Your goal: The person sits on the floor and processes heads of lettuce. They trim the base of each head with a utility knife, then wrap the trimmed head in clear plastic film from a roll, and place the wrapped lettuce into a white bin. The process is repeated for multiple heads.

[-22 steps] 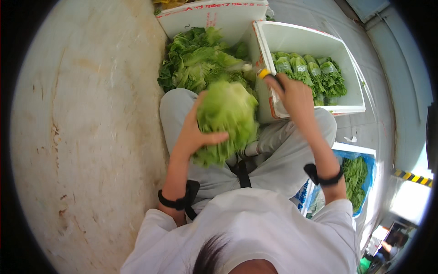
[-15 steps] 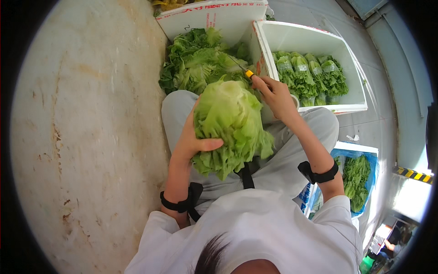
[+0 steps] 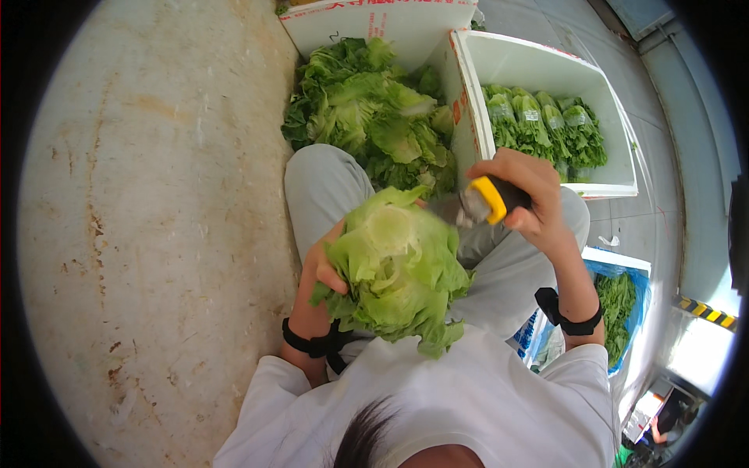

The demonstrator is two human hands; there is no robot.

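Observation:
My left hand cradles a large head of pale green lettuce over my lap, its cut stem end turned upward, with some fingers hidden behind the leaves. At the upper right of the lettuce, my right hand grips a black-and-yellow knife, its blade blurred and angled toward the stem end; I cannot tell whether it touches. Loose lettuce leaves are heaped just beyond my knees.
A white foam box holds several bagged greens. Another white box stands behind the leaf pile. A blue-lined box of greens sits at my right. A pale scuffed surface fills the left. A person shows at lower right.
The lettuce has tipped toward me and moved lower, exposing more of its stem end. My right hand has lowered and turned, swinging the knife from pointing away to pointing left, beside the lettuce.

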